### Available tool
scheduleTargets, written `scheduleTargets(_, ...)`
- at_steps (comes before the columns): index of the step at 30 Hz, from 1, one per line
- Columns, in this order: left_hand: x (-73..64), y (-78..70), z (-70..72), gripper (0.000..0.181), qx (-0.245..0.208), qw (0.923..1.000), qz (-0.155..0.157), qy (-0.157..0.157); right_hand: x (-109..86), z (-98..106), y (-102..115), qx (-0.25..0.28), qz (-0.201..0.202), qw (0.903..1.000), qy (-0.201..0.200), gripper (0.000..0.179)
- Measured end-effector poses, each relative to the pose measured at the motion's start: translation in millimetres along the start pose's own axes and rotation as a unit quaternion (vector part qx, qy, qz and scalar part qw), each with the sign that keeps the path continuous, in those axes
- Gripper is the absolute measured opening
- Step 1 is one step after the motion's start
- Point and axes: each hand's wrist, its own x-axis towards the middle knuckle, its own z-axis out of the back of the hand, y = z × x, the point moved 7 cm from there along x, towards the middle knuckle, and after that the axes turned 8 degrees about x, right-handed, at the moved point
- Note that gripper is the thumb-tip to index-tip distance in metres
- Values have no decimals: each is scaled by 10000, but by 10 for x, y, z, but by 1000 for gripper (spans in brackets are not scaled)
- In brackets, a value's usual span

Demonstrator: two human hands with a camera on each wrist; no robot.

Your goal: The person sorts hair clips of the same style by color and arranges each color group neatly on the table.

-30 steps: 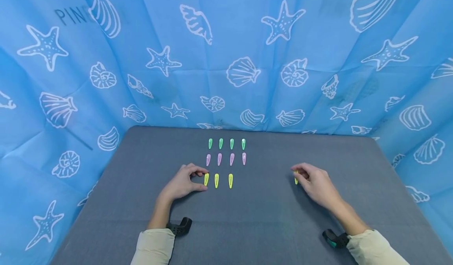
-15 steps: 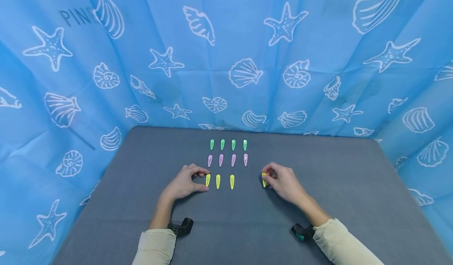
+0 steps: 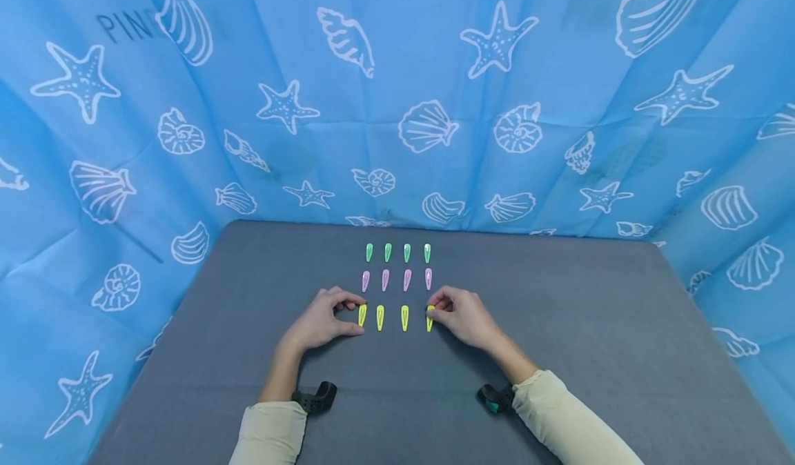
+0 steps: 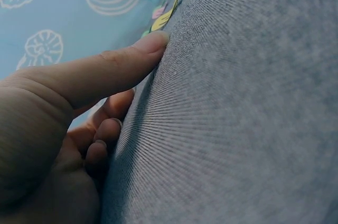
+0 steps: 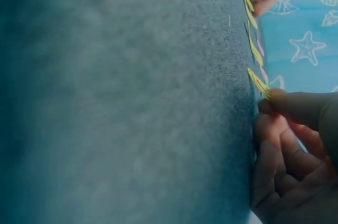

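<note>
Four-row order aside, snap hair clips lie in three rows: green (image 3: pixel 406 252), pink (image 3: pixel 385 280) and yellow at the front. In the head view my left hand (image 3: pixel 319 321) has its thumb and index finger at the two ends of the leftmost yellow hair clip (image 3: pixel 363 316). My right hand (image 3: pixel 467 320) pinches the upper end of the rightmost yellow hair clip (image 3: pixel 430 323), whose narrow tip points toward me. Between the hands lie two more yellow clips, one (image 3: pixel 380 318) beside the left clip and another (image 3: pixel 405 318) farther right. The right wrist view shows the pinched clip (image 5: pixel 257 80) close over the cloth.
A grey cloth-covered table (image 3: pixel 385 396) carries everything. Behind it hangs a blue curtain (image 3: pixel 385 92) with white shells and starfish. Dark bands with camera mounts sit at the left wrist (image 3: pixel 317 399) and right wrist (image 3: pixel 495 399).
My right hand has moved left with a yellow hair clip, from the table's right side to the right end of the yellow row. The left hand has stayed in place.
</note>
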Motion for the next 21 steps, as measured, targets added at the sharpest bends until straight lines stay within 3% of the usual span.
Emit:
scheduleTargets(10, -16, 17, 10, 46, 21, 10000, 57, -41, 26, -87, 47, -424, 72, 9989, 159, 11)
scheduleTargets(21, 1, 16, -7, 51, -100, 9999, 31, 96, 19, -49, 32, -430, -40, 9990, 125, 14)
